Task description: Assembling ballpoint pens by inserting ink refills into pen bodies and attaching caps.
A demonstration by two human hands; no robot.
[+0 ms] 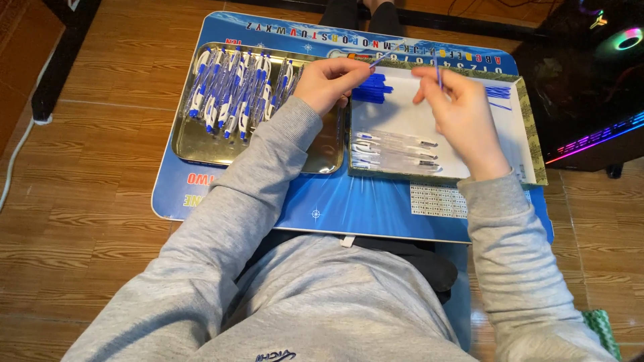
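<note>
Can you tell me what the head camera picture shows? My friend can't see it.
A person's left hand holds a clear pen barrel while the right hand pinches a thin blue refill. On the blue lap table, a metal tray holds many pens.

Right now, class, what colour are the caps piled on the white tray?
Blue: the caps sit on the white tray, clearest in the head view.

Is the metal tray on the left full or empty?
Partly full: the shiny metal tray holds blue-and-white pens piled at its far end; its near half is bare.

Blue-and-white pens (231,94) fill a silver tray (201,144) (blue lap desk (349,204) beneath).
</note>
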